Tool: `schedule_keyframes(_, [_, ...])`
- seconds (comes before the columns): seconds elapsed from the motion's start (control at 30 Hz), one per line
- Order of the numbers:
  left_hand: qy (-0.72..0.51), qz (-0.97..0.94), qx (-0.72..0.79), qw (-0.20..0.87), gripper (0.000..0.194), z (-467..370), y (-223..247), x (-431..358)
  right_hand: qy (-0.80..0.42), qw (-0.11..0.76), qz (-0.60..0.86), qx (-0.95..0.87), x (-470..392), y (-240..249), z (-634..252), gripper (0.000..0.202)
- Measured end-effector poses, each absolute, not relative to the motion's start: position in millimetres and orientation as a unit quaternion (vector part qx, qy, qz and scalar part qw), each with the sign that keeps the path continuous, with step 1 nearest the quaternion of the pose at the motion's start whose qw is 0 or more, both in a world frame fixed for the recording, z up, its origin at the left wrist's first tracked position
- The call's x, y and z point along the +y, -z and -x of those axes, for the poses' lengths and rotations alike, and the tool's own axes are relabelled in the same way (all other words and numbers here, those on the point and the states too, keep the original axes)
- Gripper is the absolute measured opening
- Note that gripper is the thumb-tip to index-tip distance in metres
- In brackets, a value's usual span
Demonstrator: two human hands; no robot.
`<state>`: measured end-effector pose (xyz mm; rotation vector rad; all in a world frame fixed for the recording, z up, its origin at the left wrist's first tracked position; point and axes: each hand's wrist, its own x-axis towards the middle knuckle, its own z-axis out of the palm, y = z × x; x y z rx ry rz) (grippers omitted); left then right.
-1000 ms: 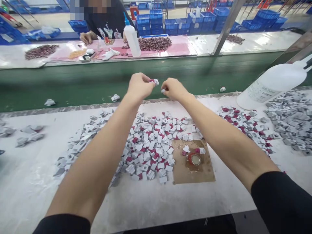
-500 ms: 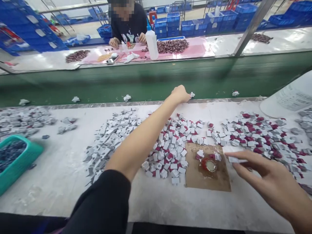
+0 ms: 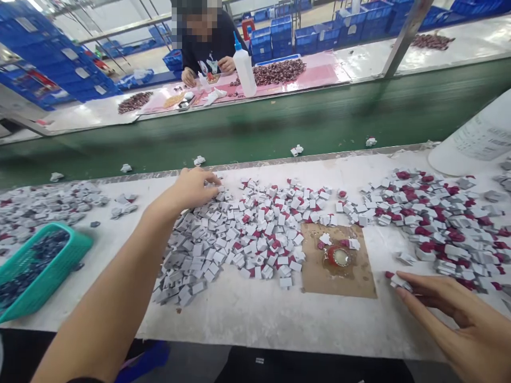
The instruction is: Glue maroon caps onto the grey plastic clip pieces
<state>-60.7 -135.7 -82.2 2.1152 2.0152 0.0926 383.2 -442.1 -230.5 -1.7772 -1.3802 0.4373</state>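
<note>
My left hand (image 3: 195,187) is over the far edge of the pile of grey-white pieces (image 3: 207,234), fingers curved down with a pale piece at their tips. Between thumb and fingers of my right hand (image 3: 447,308) is a small grey and dark red piece (image 3: 400,282), held just right of a brown square sheet (image 3: 339,284). On that sheet lie a round red-rimmed dish (image 3: 339,256) with a pale centre and a couple of white and red pieces (image 3: 325,239). Grey and red pieces (image 3: 443,223) are heaped beyond my right hand.
A teal basket (image 3: 75,247) of dark pieces stands at the left. A large white container (image 3: 471,141) is at the right. Beyond the table, a green belt (image 3: 239,133) carries spaced pieces. A person (image 3: 215,48) sits across it, near a white bottle (image 3: 245,72).
My left hand has come back from the belt's edge to the pile, leaving a piece on the belt. My right hand has moved slightly down and right with its piece. The view has shifted.
</note>
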Motion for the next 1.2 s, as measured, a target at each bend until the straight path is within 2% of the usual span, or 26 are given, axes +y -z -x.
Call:
schedule_keyframes(0.1, [-0.056, -0.715, 0.688, 0.111, 0.006, 62, 86, -138, -0.203, 0.405, 0.68, -0.576, -436, 222, -387, 0.039])
schedule_keyframes(0.17, [-0.083, -0.715, 0.685, 0.112, 0.001, 63, 85, -141, -0.208, 0.43, 0.678, -0.558, -431, 211, -379, 0.035])
schedule_keyframes(0.3, [-0.128, -0.721, 0.666, 0.143, 0.014, 58, 78, -160, -0.229, 0.485, 0.674, -0.507, -422, 185, -348, 0.021])
schedule_keyframes(0.47, [-0.205, -0.698, 0.598, 0.338, 0.034, 33, 83, -217, -0.283, 0.517, 0.64, -0.493, -411, 170, -321, 0.013])
schedule_keyframes(0.57, [-0.204, -0.71, 0.542, 0.4, 0.029, 8, 99, -269, -0.31, 0.525, 0.624, -0.489, -406, 168, -311, 0.011])
schedule_keyframes(0.7, [-0.267, -0.747, 0.466, 0.392, 0.004, -29, 133, -340, -0.315, 0.533, 0.625, -0.475, -401, 168, -302, 0.011])
schedule_keyframes(0.93, [-0.316, -0.811, 0.404, 0.282, 0.031, -56, 188, -397, -0.314, 0.55, 0.643, -0.431, -399, 177, -297, 0.01])
schedule_keyframes(1.07, [-0.295, -0.819, 0.403, 0.285, 0.026, -55, 187, -398, -0.323, 0.55, 0.637, -0.433, -399, 177, -295, 0.009])
schedule_keyframes(1.2, [-0.279, -0.801, 0.405, 0.342, 0.025, -54, 181, -392, -0.322, 0.546, 0.638, -0.438, -399, 178, -295, 0.011])
